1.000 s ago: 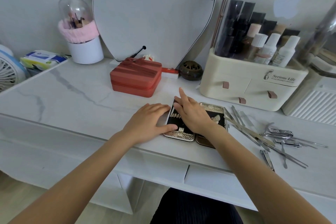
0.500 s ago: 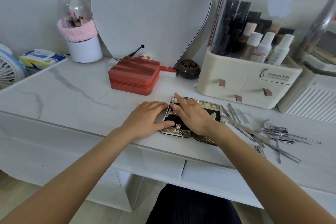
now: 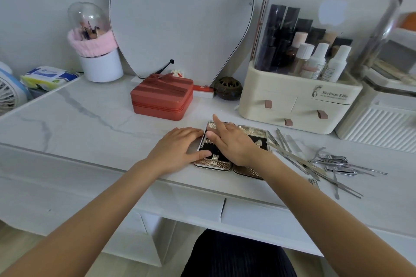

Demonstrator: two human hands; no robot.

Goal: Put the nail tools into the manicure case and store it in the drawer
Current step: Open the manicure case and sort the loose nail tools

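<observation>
Centrally, near the front edge of the marble vanity top (image 3: 78,123), the manicure case (image 3: 227,164) lies open flat. Left hand (image 3: 177,149) rests flat at its nine-o'clock edge, thumb on the lining; right hand (image 3: 231,141) lies across it, fingers straight, gripping nothing. Loose nail tools (image 3: 324,162) lie scattered at the case's three o'clock.

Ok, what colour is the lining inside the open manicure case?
Black, with a gold patterned rim, on the manicure case; seen in the head view.

Home dressing table; mirror (image 3: 180,18), cosmetics organiser (image 3: 299,105), brush holder (image 3: 101,65) on marble top (image 3: 78,123).
</observation>
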